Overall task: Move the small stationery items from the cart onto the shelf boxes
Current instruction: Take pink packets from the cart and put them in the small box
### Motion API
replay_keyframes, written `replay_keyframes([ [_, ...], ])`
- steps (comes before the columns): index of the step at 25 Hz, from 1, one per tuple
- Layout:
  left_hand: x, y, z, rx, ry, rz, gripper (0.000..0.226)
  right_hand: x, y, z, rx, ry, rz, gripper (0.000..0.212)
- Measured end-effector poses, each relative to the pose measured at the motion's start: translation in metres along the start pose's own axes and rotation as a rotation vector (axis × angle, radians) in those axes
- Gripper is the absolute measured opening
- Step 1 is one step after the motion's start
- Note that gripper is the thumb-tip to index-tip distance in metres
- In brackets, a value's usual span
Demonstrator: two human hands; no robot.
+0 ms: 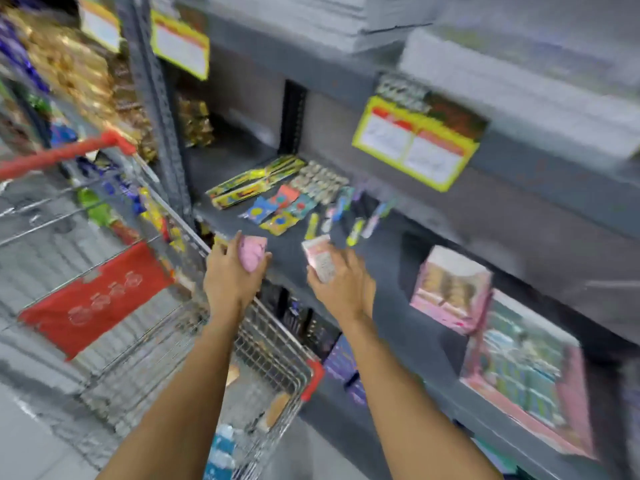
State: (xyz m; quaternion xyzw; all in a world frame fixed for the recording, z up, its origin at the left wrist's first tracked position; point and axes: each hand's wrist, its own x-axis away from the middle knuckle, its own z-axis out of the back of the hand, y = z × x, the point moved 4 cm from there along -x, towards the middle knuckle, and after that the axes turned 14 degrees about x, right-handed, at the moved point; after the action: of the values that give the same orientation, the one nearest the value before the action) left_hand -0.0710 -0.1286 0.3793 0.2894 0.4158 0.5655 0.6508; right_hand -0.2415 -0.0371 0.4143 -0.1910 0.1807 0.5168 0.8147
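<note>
Gripped: left hand [231,276] pink packet [252,252]; right hand [341,285] pale packet [320,259].

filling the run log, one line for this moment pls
left hand: holds pink packet | right hand: holds pale packet | both at shelf

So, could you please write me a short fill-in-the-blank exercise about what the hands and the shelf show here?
1. The left hand holds a small ____ packet.
2. The right hand grips a white and pink packet above the grey ____.
3. The cart has a ____ handle.
4. The price tags have ____ borders.

Missing words: pink; shelf; red; yellow
</note>
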Motion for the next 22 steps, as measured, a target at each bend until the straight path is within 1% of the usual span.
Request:
replay_keyframes([
  [2,0.004,0.047,-0.044,0.027,-0.114,-0.096,0.063,-0.010,0.057,0.027,0.097,0.054,-0.119,0.044],
  [4,0.023,0.095,-0.093,0.053,-0.255,-0.197,0.061,-0.008,0.117,0.053,0.196,0.078,-0.251,0.048],
  [6,0.049,0.135,-0.141,0.037,-0.391,-0.280,0.059,0.001,0.172,0.073,0.197,0.040,-0.394,0.047],
  [8,0.077,0.168,-0.182,0.010,-0.475,-0.353,0.057,0.014,0.214,0.087,0.169,-0.009,-0.493,0.043],
  [10,0.099,0.192,-0.215,0.018,-0.525,-0.339,0.055,0.025,0.240,0.094,0.203,-0.025,-0.537,0.045],
  [13,0.116,0.213,-0.257,0.054,-0.567,-0.292,0.057,0.035,0.265,0.094,0.170,-0.027,-0.620,0.046],
  [16,0.119,0.209,-0.285,-0.076,-0.575,-0.335,0.060,0.042,0.278,0.089,0.168,-0.064,-0.608,0.035],
  [18,0.116,0.198,-0.289,-0.111,-0.565,-0.329,0.056,0.042,0.281,0.083,0.172,-0.107,-0.599,0.030],
  [20,0.110,0.190,-0.282,-0.056,-0.531,-0.326,0.049,0.039,0.280,0.076,0.129,-0.107,-0.639,0.029],
  [22,0.101,0.187,-0.271,-0.012,-0.496,-0.353,0.040,0.037,0.280,0.068,-0.020,-0.055,-0.724,0.032],
])
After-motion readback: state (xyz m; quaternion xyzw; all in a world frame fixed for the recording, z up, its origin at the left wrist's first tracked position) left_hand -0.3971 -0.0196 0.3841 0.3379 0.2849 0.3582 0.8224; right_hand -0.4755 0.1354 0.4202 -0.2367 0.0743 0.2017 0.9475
